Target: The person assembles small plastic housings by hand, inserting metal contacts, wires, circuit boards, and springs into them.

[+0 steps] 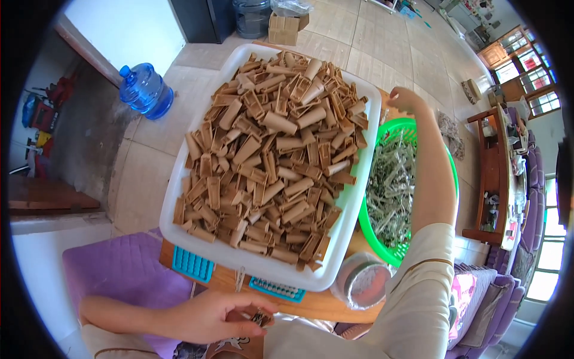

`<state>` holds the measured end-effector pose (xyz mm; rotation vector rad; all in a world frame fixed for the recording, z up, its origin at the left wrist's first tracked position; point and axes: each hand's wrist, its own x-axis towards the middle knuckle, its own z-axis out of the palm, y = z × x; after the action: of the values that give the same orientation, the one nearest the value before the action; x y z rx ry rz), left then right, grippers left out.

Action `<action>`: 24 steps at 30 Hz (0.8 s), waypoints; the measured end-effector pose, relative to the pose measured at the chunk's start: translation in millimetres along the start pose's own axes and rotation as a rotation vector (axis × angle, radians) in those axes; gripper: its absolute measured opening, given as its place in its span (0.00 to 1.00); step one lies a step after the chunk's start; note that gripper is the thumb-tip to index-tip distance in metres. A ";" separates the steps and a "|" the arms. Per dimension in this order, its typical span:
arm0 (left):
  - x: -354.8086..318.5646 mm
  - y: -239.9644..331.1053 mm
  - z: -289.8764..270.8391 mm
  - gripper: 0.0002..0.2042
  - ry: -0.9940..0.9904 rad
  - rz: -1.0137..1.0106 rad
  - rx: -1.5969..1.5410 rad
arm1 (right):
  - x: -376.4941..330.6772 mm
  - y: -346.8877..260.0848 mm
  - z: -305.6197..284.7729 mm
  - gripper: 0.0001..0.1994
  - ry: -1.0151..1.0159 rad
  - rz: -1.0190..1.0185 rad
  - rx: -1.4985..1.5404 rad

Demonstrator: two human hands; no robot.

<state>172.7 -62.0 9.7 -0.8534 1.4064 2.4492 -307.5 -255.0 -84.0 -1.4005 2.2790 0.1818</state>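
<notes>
Two hands work at opposite ends of a small wooden table (335, 306). Left hand (218, 317), at the table's near edge, has its fingers closed around a small dark-and-tan piece (260, 318), apparently a clip assembly, though it is too small here to tell for certain. Right hand (405, 99) reaches across to the far right corner, resting at the far rim of the green basket (449, 173); whether it is open or pinching something cannot be told, since the fingers are turned away from the camera.

Centre of the table: a white tray (179, 191) heaped with tan wooden clothespin halves (272, 161), filling it from near edge to far edge. Right of the tray, touching its side: the green basket, holding a tangle of grey metal springs (391, 191). Near right corner: a round clear lidded tub (362, 280). Under the tray's near edge: two teal ribbed blocks (192, 264). A purple cushion (122, 269) lies beside the table's left edge; a blue water jug (145, 90) stands on the tiled floor (382, 54) beyond.

Judged for good practice: the held piece should stay firmly pinched and steady at the near edge while the far hand draws a single spring free of the tangle, lifting it clear of the basket rim rather than dragging others out.
</notes>
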 end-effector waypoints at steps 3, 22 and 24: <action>0.3 15.0 -6.9 0.16 -0.044 -0.095 -0.123 | 18.4 -5.6 21.2 0.21 -0.079 0.203 -0.333; -5.8 0.6 13.8 0.14 0.184 -0.013 -0.551 | -187.9 33.0 -38.5 0.14 0.689 -0.195 0.036; -10.2 4.4 20.2 0.16 0.223 0.042 -0.515 | -254.8 26.5 -15.7 0.17 0.507 -0.117 -0.077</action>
<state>171.4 -46.2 26.4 -1.2409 0.8519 2.8729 -239.0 -40.9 40.0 -1.7754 2.5947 -0.1424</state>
